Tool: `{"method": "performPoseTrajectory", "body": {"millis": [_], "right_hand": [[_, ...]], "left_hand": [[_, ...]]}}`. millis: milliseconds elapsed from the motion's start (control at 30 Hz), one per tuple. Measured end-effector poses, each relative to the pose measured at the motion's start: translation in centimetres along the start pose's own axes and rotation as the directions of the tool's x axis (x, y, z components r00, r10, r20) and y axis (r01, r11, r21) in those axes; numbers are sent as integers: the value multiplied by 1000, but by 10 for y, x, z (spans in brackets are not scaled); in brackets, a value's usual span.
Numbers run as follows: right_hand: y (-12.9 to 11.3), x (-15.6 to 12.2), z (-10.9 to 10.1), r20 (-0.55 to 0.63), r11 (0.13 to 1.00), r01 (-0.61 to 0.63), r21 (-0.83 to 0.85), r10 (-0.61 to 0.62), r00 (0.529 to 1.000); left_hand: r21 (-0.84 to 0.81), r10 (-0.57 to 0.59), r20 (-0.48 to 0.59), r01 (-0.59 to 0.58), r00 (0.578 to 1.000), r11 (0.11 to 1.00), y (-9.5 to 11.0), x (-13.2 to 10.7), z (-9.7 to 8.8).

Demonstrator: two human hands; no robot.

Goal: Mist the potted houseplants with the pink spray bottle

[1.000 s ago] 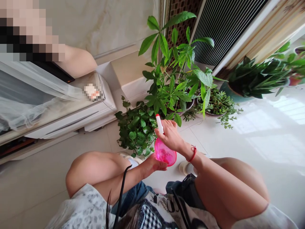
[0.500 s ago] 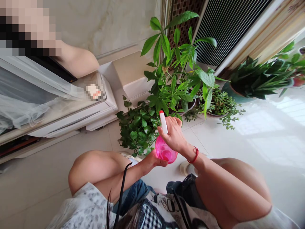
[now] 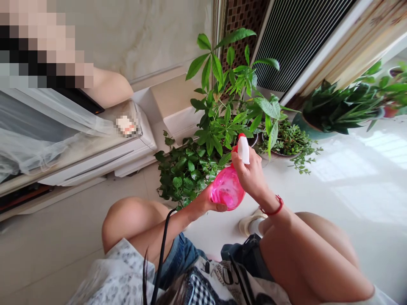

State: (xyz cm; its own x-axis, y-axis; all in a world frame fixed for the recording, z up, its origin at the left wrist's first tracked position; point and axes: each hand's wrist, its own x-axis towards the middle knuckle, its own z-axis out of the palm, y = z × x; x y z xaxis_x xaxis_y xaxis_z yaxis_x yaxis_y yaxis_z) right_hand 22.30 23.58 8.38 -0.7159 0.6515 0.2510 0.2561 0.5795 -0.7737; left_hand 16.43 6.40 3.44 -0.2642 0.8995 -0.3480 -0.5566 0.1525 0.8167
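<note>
Pink spray bottle [image 3: 229, 189] is sitting in my left hand [image 3: 206, 203] and right hand [image 3: 251, 176], fingers [image 3: 220, 207] clamped on it; pale floor [image 3: 324, 190] is gleaming at frame right.

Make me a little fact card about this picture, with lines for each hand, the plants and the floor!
Left hand: holds the lower part of a see-through pink, rounded spray bottle
Right hand: holds its white, red-tipped spray head
Right wrist: thin red bracelet
Plants: bushy dark-green plant; taller plant with long green leaves
Floor: pale, shiny tiles
</note>
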Motion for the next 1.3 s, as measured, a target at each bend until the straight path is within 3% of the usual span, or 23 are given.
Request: {"method": "performPoseTrajectory", "body": {"millis": [200,367,567,667,800,967,1300], "right_hand": [[-2,7,-12,-43,1000,14,13,-13,999],[-3,4,-11,-61,999,-27,42,30,998],[-1,3,-12,-82,995,-89,-44,85,993],[3,2,-16,-126,995,-80,-58,72,989],[8,-1,-23,-201,998,-63,3,63,977],[10,-2,-30,-227,998,-42,41,50,973],[15,1,-36,-308,971,-106,214,170,936]], "left_hand": [[-1,67,-17,-67,998,998,5,8,6],[-15,80,4,-80,997,997,1,11,10],[18,-4,29,3,1000,1000,-3,10,5],[28,64,21,-64,998,998,-3,13,4],[17,168,31,-168,985,986,-5,19,6],[21,182,13,-182,983,983,-2,21,12],[81,192,17,-192,981,978,14,25,23]]}}
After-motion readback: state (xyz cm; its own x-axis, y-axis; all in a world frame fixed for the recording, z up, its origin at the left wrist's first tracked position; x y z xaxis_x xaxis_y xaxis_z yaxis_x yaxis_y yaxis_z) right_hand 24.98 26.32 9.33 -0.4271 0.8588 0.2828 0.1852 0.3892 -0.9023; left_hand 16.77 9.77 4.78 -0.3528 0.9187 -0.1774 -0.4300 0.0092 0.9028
